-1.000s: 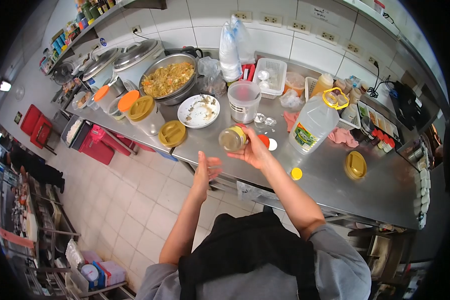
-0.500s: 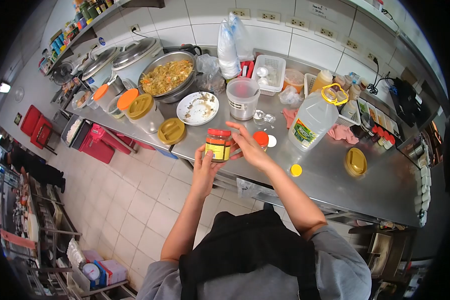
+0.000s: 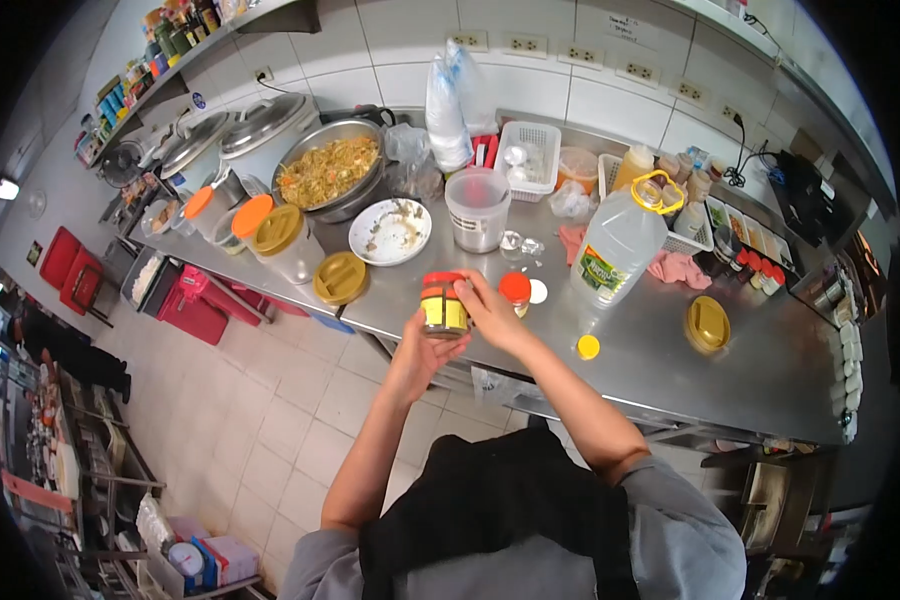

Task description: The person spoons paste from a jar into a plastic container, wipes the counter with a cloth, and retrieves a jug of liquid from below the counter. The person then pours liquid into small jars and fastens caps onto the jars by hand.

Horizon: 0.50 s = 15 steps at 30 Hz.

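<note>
A small glass jar (image 3: 444, 312) with a yellow label and a red lid is held upright above the counter's front edge. My left hand (image 3: 425, 352) wraps its lower part from the left and below. On the lid's right side, the fingers of my right hand (image 3: 492, 316) are closed. A second red-lidded jar (image 3: 515, 290) stands on the counter just beyond my right hand, beside a white disc (image 3: 538, 291). Behind them is a clear plastic tub (image 3: 477, 212). The white plate (image 3: 390, 234) with food residue lies to its left.
A large jug (image 3: 620, 248) of clear liquid stands right of centre on the steel counter (image 3: 630, 385). Nearby are a yellow cap (image 3: 588, 347) and a gold lid (image 3: 708, 324). At the left are a bowl of noodles (image 3: 330, 170) and a gold-lidded container (image 3: 288, 240).
My right hand has gone from open fingers beside the jar to gripping its red lid. The jar has turned, so its label shows a different side.
</note>
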{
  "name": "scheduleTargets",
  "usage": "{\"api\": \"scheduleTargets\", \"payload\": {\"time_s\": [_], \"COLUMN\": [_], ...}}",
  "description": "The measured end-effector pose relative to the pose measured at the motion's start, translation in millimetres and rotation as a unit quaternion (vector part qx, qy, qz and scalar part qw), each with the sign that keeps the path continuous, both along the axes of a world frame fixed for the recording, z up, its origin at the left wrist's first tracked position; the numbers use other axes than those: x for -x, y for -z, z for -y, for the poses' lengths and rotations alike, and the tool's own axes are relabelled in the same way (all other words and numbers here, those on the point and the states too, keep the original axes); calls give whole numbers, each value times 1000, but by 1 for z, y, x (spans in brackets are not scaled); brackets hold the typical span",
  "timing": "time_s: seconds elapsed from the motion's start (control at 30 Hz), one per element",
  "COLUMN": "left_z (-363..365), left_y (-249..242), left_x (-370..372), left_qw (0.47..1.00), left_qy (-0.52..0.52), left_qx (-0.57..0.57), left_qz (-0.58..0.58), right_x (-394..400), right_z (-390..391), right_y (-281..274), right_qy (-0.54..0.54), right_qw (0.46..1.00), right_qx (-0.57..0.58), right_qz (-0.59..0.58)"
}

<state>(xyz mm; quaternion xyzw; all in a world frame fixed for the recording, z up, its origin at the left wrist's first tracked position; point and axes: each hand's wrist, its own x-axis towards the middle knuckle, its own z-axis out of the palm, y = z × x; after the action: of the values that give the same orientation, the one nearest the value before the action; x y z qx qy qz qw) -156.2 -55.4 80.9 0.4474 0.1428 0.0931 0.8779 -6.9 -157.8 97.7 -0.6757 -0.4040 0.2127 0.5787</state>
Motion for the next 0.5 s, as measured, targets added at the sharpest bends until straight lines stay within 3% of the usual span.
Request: {"api": "scheduleTargets", "payload": {"time_s": [0.17,0.27,0.5], "left_z": [-6,-9,-14], "left_y": [-10,1,-1], "left_x": [-9,-12,-21], "left_qw": [997,998,995], "left_qy": [73,36,78], "left_qx": [0,-11,-17], "left_qz": [-19,-43,-64], "right_x": [-15,-19,-26], "right_z": [2,4,6], "right_y": [1,-1,11], "right_qy": [17,39,69], "right_qw": [996,991,981], "right_qx": [81,129,180], "right_qz": [-25,-8,-1]}}
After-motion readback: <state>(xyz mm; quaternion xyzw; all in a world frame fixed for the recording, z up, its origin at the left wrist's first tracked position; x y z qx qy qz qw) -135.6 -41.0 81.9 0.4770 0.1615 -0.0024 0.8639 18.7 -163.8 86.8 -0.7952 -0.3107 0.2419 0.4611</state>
